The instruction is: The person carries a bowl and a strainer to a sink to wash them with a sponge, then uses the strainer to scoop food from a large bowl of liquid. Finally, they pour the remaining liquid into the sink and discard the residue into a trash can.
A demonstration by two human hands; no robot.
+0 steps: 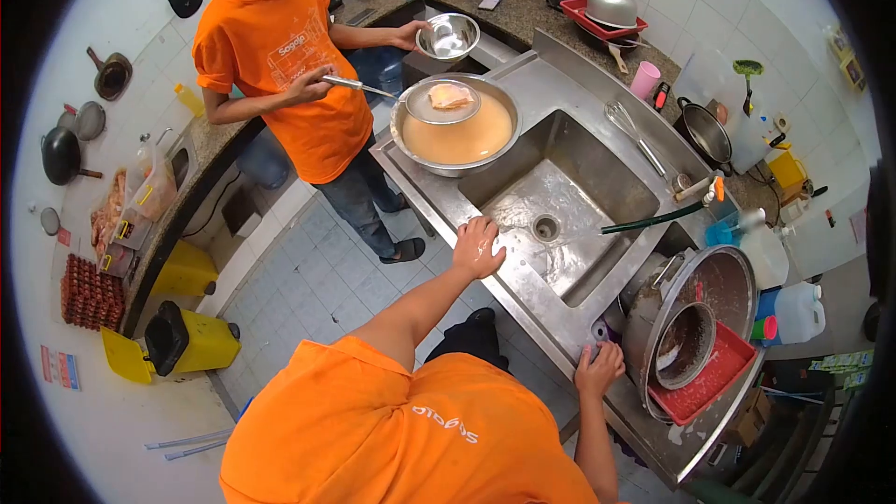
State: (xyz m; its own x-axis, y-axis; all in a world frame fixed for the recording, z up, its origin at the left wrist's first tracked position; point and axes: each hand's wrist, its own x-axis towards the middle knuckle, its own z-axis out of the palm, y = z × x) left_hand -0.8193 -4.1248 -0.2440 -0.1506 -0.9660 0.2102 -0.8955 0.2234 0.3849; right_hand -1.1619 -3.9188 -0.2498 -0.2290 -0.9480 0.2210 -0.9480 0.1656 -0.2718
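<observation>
My left hand (479, 248) lies flat on the front rim of the steel sink (583, 168), fingers spread, with wet spots on its back. My right hand (599, 370) rests at the counter's front edge, its fingers apart and nothing seen in them. Just beyond its fingertips is a small purplish round thing (602, 329) that I cannot make out. To its right, a large tilted metal pot (737, 271) holds a smaller dirty pot (698, 375) and a red tray (723, 369). A green hose (644, 222) reaches over the basin.
A co-worker in an orange shirt (280, 47) holds a steel bowl (448, 36) and a strainer (434, 115) with a pale lump in it, over a large bowl (455, 169) of beige liquid. Behind the sink lie a whisk (639, 140) and a dark pot (702, 135).
</observation>
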